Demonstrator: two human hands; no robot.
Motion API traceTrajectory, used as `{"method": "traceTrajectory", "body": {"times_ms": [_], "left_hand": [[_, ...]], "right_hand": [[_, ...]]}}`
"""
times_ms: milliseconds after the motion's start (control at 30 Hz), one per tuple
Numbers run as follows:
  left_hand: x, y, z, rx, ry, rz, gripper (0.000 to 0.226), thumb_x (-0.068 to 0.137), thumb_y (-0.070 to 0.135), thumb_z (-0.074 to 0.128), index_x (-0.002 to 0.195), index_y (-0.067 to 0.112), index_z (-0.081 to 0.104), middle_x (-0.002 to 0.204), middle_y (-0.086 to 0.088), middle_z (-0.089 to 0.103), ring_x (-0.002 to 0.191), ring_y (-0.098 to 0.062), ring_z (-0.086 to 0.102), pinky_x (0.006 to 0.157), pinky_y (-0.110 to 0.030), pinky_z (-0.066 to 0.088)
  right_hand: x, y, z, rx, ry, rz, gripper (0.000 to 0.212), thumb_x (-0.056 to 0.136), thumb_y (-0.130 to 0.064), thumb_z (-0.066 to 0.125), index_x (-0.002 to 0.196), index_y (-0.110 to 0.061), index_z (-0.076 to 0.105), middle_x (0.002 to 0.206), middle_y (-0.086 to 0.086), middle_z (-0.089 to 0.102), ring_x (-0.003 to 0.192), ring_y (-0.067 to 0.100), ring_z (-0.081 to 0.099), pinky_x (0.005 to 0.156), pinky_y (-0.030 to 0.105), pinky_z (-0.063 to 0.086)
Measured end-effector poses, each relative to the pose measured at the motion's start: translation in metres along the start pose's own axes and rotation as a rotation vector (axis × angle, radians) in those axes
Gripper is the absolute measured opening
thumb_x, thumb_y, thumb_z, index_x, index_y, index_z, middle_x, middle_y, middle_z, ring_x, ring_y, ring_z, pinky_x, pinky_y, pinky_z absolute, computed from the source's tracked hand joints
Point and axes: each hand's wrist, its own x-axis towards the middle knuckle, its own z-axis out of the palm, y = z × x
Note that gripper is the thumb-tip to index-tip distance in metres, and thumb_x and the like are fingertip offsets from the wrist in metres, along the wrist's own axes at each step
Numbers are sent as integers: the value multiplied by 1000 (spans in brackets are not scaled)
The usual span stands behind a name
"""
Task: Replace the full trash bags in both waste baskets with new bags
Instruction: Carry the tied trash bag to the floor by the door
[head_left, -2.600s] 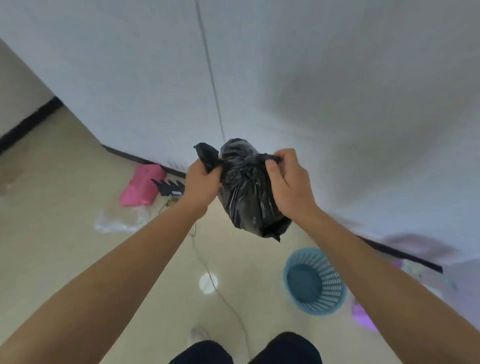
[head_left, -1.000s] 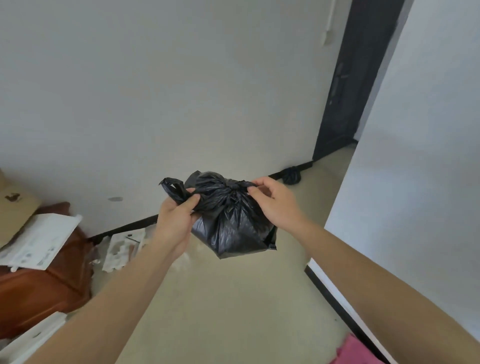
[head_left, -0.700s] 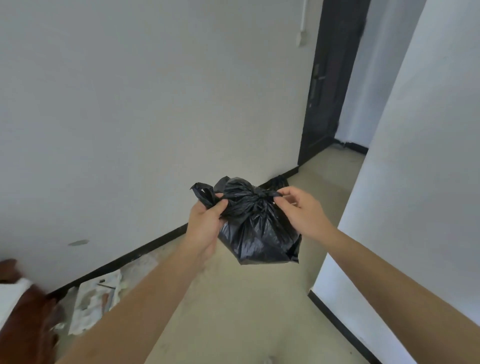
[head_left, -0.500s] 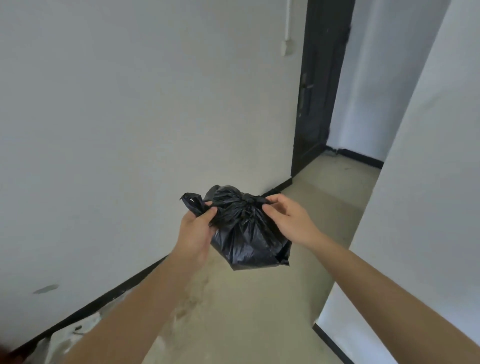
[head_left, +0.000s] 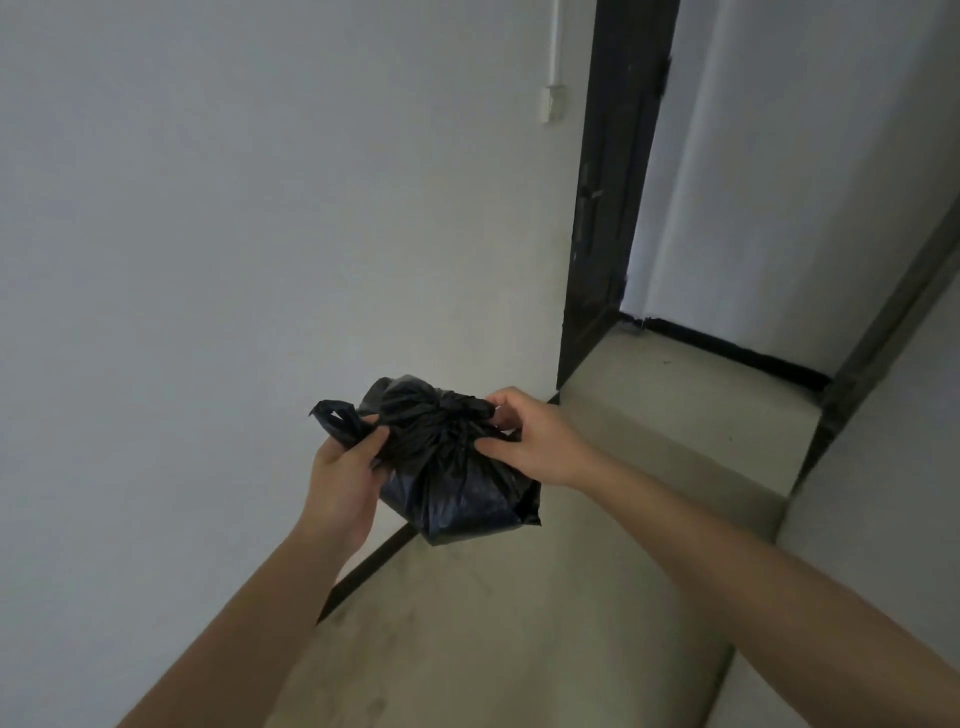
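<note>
A full black trash bag (head_left: 452, 488) hangs in the air in front of me, knotted at its top. My left hand (head_left: 345, 478) grips the bag's left ear and upper side. My right hand (head_left: 535, 441) pinches the knot and the right ear from the other side. No waste basket is in view.
A narrow corridor of beige floor (head_left: 519, 623) runs ahead between a white wall (head_left: 260, 260) on the left and another white wall (head_left: 883, 519) on the right. A dark door frame (head_left: 608, 208) stands ahead, with a switch box (head_left: 187, 106) on the left wall.
The view has swung away from the blue basket and the cluttered floor to the corridor and doorway. Both hands kept their hold on the bag's tied top throughout.
</note>
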Motion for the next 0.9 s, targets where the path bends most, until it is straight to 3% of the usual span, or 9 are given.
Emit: {"method": "traceTrajectory", "body": {"times_ms": [233, 367, 467, 567, 667, 767, 900], "left_hand": [[169, -15, 51, 72, -97, -100, 17, 97, -2, 50, 92, 7, 63, 93, -7, 70, 89, -18, 68, 77, -28, 56], [254, -62, 90, 173, -146, -130, 19, 97, -3, 51, 88, 9, 63, 87, -5, 73, 84, -15, 71, 68, -24, 57], [320, -116, 116, 222, -76, -202, 20, 97, -2, 51, 87, 10, 64, 86, -5, 74, 85, -19, 71, 70, -27, 57], [383, -176, 139, 252, 73, -353, 15, 97, 0, 51, 98, 6, 65, 94, -10, 71, 90, -26, 67, 68, -30, 57], [439, -229, 152, 320, 162, -483, 14, 99, 5, 53, 101, 3, 66, 106, -19, 68, 96, -31, 65, 80, -39, 56], [489, -276, 157, 408, 217, -585, 15, 96, 17, 61, 101, 4, 67, 101, -14, 67, 95, -25, 64, 85, -38, 54], [543, -355, 143, 568, 241, -675, 20, 93, 25, 66, 105, 10, 69, 109, -11, 68, 100, -25, 64, 86, -40, 56]], "right_hand": [[131, 58, -36, -194, 116, 44, 17, 90, -39, 65, 103, -35, 56, 103, -11, 63, 95, 10, 61, 85, 37, 53], [197, 132, -54, -187, 123, 144, 15, 87, -35, 68, 97, -33, 58, 90, -9, 63, 83, 11, 62, 79, 39, 54], [252, 199, -56, -90, 20, 238, 15, 86, -32, 72, 94, -29, 60, 84, -9, 66, 78, 11, 63, 77, 34, 54], [303, 268, -56, 33, -142, 329, 17, 86, -38, 74, 92, -31, 60, 85, -10, 67, 79, 8, 63, 70, 23, 50], [347, 333, -51, 122, -263, 425, 17, 90, -43, 67, 97, -28, 61, 93, -6, 69, 86, 11, 65, 72, 22, 49], [381, 393, -38, 100, -321, 491, 20, 94, -39, 63, 104, -22, 62, 90, -11, 62, 83, 4, 59, 67, 15, 41], [417, 470, 10, 15, -426, 578, 30, 97, -38, 57, 118, -17, 62, 103, -1, 65, 99, 18, 62, 80, 30, 50]]}}
